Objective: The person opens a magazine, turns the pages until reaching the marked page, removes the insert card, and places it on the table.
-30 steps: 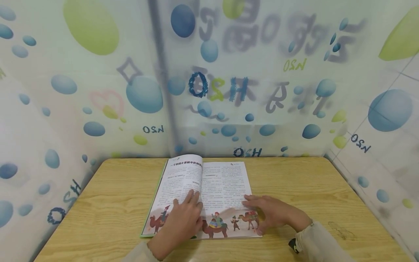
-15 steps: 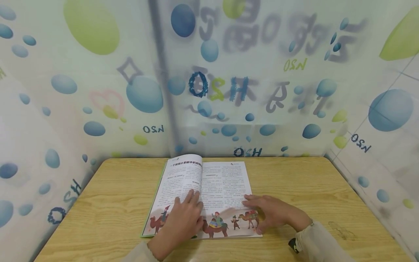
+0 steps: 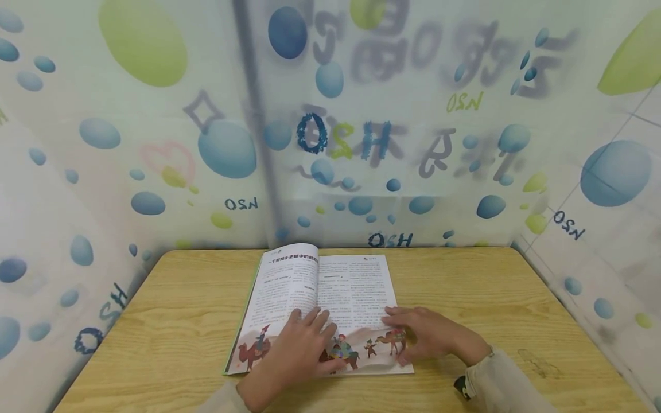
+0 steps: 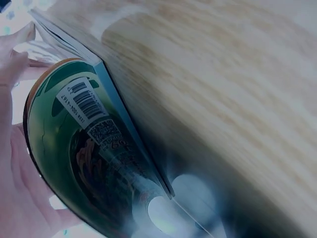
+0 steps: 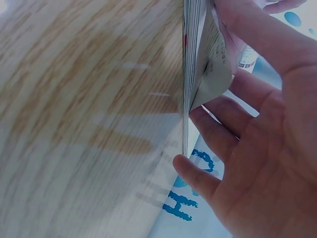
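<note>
An open magazine with printed text and camel drawings lies on the wooden table. My left hand rests across its lower middle near the fold, fingers extended and the thumb over the right page. At the lower right edge, my right hand touches the right page with fingers loosely extended. Its thumb is at the page's bottom corner. In the right wrist view, a loose page bulges up from the stack beside the right thumb and fingers. The left wrist view shows the green back cover curved upward, with a barcode.
The light wooden table extends on both sides of the magazine. A pale curtain with blue and green drops stands behind and at the sides. A small black item sits at the right sleeve cuff.
My left hand has slid down and right, its thumb now spread onto the right page. The right thumb has shifted slightly inward, and the right page's lower corner has buckled.
</note>
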`<state>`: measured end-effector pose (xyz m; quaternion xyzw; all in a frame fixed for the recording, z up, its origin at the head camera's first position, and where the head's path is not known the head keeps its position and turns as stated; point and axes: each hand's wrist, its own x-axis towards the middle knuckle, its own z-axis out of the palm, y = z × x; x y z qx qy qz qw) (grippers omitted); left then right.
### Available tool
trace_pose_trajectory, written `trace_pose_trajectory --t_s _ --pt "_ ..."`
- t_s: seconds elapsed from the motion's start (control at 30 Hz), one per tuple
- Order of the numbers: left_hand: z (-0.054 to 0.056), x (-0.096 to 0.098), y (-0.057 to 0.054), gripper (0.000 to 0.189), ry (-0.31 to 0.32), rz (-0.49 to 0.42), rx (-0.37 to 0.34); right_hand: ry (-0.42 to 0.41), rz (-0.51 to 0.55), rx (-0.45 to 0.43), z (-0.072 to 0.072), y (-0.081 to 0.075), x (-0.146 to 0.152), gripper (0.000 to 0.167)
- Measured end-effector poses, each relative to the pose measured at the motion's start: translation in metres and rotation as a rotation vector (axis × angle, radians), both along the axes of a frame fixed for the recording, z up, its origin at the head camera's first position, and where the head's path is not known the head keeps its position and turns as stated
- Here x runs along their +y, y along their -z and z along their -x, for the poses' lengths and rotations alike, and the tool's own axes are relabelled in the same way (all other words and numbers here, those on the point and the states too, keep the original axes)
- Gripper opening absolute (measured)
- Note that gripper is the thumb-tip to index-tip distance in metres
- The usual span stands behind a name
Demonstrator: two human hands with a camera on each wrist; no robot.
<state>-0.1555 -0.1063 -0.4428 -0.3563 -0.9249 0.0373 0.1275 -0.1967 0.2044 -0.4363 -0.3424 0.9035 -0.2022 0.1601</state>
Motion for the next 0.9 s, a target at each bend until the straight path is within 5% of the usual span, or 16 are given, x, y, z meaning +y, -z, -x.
trace_pose_trajectory --t_s 0.23,0.53,0.9 --pt "-0.003 0.003 -0.002 0.079 0.010 0.036 -0.088 0.017 0.003 0.001 -0.002 -0.003 -0.002 0.077" --pt "-0.002 0.002 0.000 0.063 0.032 0.013 -0.024 0.013 0.039 0.005 -0.001 0.000 0.000 0.078" --pt "-0.002 0.001 -0.005 0.076 0.235 -0.069 -0.041 0.015 0.068 -0.100 0.000 -0.011 0.008 0.077"
